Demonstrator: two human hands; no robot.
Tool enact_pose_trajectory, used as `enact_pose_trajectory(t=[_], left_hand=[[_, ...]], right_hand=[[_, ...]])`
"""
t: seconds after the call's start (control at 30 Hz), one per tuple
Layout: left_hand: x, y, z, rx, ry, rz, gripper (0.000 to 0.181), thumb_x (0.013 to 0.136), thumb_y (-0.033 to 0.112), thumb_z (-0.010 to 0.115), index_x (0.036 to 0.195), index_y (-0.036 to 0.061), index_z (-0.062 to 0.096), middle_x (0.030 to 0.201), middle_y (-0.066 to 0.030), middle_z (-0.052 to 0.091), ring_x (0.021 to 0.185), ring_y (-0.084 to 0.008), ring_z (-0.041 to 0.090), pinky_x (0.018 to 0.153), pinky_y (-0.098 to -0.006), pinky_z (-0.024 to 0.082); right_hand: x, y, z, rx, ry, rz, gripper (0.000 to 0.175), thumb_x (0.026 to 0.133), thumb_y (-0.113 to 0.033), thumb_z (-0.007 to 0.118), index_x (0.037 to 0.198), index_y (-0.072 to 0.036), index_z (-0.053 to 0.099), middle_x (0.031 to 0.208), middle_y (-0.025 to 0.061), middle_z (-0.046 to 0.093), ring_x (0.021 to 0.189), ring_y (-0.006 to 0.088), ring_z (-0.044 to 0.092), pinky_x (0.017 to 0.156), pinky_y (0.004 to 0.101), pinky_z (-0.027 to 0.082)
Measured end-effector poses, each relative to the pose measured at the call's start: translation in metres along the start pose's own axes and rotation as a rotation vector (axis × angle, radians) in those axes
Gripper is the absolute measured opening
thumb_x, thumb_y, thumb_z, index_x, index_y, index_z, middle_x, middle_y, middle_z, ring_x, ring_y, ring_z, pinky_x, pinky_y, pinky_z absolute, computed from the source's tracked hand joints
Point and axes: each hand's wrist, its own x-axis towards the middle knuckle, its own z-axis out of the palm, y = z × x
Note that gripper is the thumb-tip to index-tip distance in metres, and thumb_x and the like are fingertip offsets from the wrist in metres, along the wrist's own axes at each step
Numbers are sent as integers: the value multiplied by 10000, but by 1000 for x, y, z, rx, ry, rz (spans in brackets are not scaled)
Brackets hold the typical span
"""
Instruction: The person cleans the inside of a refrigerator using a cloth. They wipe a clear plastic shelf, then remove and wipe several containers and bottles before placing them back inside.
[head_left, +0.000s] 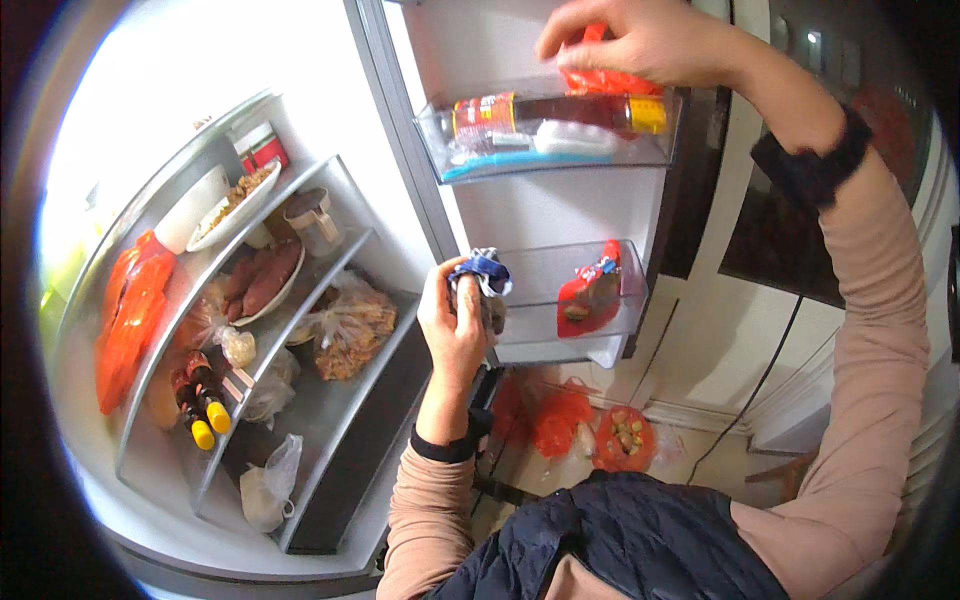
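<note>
In front of the open refrigerator door, my left hand (454, 315) grips a crumpled blue, white and grey cloth (484, 277). My right hand (637, 45) is up at the top door bin (555, 159), fingers curved and slightly blurred, against a red plastic bag (611, 81). Red plastic shows between its thumb and fingers, but whether they grip it is unclear. Lying along that bin is a dark bottle (570, 114) with a yellow cap, above a white packet (576, 139) and a flat blue item (529, 160).
A lower door bin (517, 319) holds a red food packet (592, 296). The left shelves carry sweet potatoes (266, 277) on a plate, yellow-capped bottles (199, 390), a lidded jug (313, 221), bagged food (356, 337) and an orange-red bag (135, 322). Red bags (559, 420) lie on the floor.
</note>
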Motion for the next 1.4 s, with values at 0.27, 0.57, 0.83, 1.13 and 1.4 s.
enact_pose_trajectory(t=[0.27, 0.57, 0.83, 1.13, 1.4], left_hand=[[-24, -25, -25, 133, 207, -11, 217, 1022, 180, 535, 1059, -9, 635, 834, -80, 640, 793, -140, 593, 737, -296, 485], [-63, -39, -68, 96, 454, 59, 278, 952, 177, 565, 1112, -36, 646, 983, -168, 703, 968, -249, 673, 845, -364, 512], [-104, -33, -134, 264, 611, -202, 292, 1006, 249, 533, 1133, -5, 598, 931, -220, 680, 866, -329, 676, 789, -386, 500], [-155, -11, -196, 386, 805, -278, 251, 1007, 214, 558, 1080, -17, 625, 843, -141, 669, 778, -171, 594, 729, -325, 489], [-177, -5, -224, 498, 852, -289, 274, 1017, 209, 544, 1096, -37, 634, 977, -91, 676, 909, -156, 576, 852, -310, 465]], right_hand=[[-58, -81, 93, 247, 275, -326, 118, 839, -2, 709, 956, -12, 699, 849, 111, 689, 739, 227, 647, 667, 308, 494], [45, -211, 233, 1073, -12, -341, 135, 873, -94, 702, 976, -9, 687, 828, 144, 693, 731, 236, 676, 691, 335, 539], [140, -314, 305, 870, 1, -538, 460, 843, -192, 726, 1265, -72, 586, 1275, 189, 588, 1168, 363, 581, 994, 436, 469], [183, -395, 335, 484, 9, -461, 591, 770, -254, 801, 1301, -126, 576, 1453, 143, 437, 1139, 356, 614, 970, 479, 494], [190, -392, 360, 699, 192, -446, 379, 800, -169, 747, 1156, -88, 646, 1372, 148, 517, 1084, 373, 636, 934, 443, 522]])
